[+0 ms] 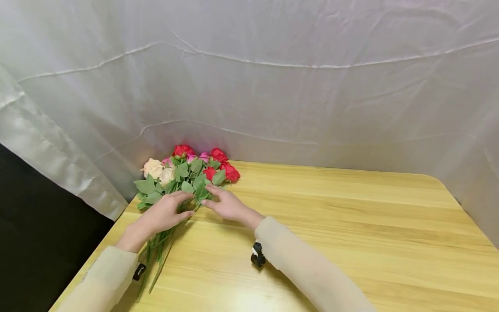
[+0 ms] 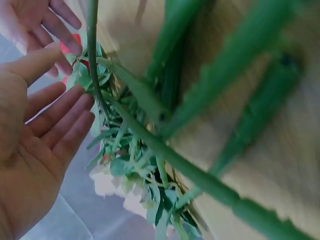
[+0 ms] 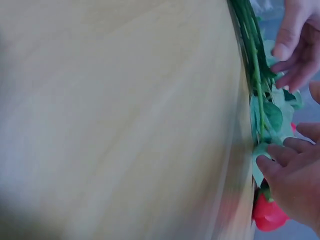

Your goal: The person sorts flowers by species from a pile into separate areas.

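A bunch of artificial roses lies at the table's far left corner, with red roses (image 1: 230, 171), cream roses (image 1: 153, 168) and a few pink ones among green leaves (image 1: 146, 186). Their long green stems (image 1: 160, 253) point toward the near edge. Over the stems, just below the leaves, is my left hand (image 1: 165, 211), its fingers loosely extended and nothing in its grasp. My right hand (image 1: 230, 206) reaches in from the right, fingertips at the leaves beneath the red roses. In the left wrist view, thick stems (image 2: 170, 155) cross close to the lens beside the open left palm (image 2: 40, 145).
The wooden table (image 1: 331, 225) extends to the right of the flowers. Behind it hangs a pale grey curtain (image 1: 273, 99). A dark area (image 1: 35, 234) lies beyond the table's left edge. Small black devices sit at both cuffs, one under the right sleeve (image 1: 257, 255).
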Tool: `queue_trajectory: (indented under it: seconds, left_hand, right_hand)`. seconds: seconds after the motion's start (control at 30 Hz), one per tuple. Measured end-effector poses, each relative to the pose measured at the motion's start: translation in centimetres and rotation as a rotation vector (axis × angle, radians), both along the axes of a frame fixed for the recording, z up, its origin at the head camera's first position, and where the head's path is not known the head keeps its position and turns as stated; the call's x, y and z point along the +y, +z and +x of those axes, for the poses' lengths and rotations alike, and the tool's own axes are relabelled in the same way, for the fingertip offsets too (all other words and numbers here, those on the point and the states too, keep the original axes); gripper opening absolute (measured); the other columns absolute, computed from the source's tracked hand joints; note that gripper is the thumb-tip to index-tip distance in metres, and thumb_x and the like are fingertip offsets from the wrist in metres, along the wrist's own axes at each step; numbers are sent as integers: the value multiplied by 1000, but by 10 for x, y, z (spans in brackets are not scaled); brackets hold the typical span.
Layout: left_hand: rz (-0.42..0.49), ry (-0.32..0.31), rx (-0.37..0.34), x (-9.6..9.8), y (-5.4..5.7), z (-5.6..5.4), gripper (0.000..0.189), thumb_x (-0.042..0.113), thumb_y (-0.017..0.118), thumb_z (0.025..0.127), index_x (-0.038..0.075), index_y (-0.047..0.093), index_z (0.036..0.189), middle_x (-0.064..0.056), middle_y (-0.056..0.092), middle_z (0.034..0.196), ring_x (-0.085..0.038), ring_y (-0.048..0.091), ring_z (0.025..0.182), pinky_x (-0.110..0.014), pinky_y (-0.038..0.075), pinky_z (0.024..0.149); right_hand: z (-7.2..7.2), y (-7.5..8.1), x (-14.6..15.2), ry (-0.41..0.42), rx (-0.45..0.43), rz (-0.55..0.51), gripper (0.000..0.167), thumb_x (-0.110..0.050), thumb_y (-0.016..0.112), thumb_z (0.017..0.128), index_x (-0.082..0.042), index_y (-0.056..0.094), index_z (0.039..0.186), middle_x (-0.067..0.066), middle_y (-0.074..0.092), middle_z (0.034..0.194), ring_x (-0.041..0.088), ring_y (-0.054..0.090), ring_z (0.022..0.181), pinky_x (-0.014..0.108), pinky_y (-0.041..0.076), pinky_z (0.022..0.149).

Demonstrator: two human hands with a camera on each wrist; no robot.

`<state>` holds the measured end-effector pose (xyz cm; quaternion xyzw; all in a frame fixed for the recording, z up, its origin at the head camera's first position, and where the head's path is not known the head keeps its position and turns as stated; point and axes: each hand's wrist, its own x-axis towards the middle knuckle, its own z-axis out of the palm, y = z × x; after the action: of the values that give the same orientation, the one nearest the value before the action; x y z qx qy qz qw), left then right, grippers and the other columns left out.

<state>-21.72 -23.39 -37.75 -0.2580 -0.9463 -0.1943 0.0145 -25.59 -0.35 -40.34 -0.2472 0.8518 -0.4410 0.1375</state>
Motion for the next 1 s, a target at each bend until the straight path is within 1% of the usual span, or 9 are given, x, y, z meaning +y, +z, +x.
queue_trajectory:
  seconds: [0.1,0.17,0.3,0.4,0.5,0.6,0.7,0.87,1.0]
  left_hand:
    - [13,-22,-29,4,-2,-4,44,12,79,93,-7,64,131,-20,71,119,-32,71,100,-50,61,86]
    - [20,-22,-54,7,-2,-7,42,8,79,92,-8,65,129,-20,72,116,-28,72,93,-45,63,81]
    - [13,11,-74,13,-2,-10,38,3,81,90,-8,67,123,-19,70,111,-22,71,85,-40,63,75]
    - [-5,37,-79,18,-4,-12,34,2,82,88,-6,68,118,-15,67,106,-22,68,85,-38,62,74]
    - [-33,33,-77,21,-6,-14,30,0,82,86,-3,70,113,-11,65,97,-22,66,84,-39,61,74]
    - [-58,27,-74,22,-8,-16,27,-2,82,85,-1,71,110,-6,67,90,-21,65,82,-39,60,74]
    - [-61,25,-81,23,-8,-18,26,-4,82,85,-1,73,109,-6,70,86,-21,68,80,-39,61,73]
    - [-27,69,-131,26,-7,-18,30,-4,81,86,-3,74,115,-8,74,90,-24,71,86,-41,62,78]
    - [28,107,-199,29,-4,-16,32,-1,80,88,-4,74,119,-10,76,94,-25,72,89,-40,62,79]
  right_hand:
    - [1,2,10,-20,-19,-15,64,-40,56,107,-16,36,162,2,32,168,31,33,153,49,28,126]
    - [3,3,17,-33,-33,-22,64,-40,57,107,-17,36,163,5,35,167,32,37,151,49,30,125]
    - [5,4,26,-33,-35,-21,64,-37,58,106,-14,37,162,11,42,163,33,45,146,47,36,122]
    - [8,4,31,-6,-48,-33,63,-32,60,106,-8,38,160,11,43,162,31,50,142,43,40,120]
    - [12,3,36,16,-82,-53,63,-28,61,106,-3,39,159,12,44,161,30,54,139,40,43,118]
    - [15,3,39,31,-106,-64,63,-27,61,106,-1,40,158,13,47,159,30,55,138,39,43,118]
    - [17,2,42,37,-117,-71,63,-27,61,106,-1,39,158,14,49,157,29,55,139,39,41,119]
    - [21,3,50,35,-143,-97,63,-27,61,106,-3,39,159,12,49,158,29,54,139,41,41,119]
    - [24,3,55,22,-161,-135,62,-27,61,105,-3,40,158,12,50,157,29,54,139,42,43,118]
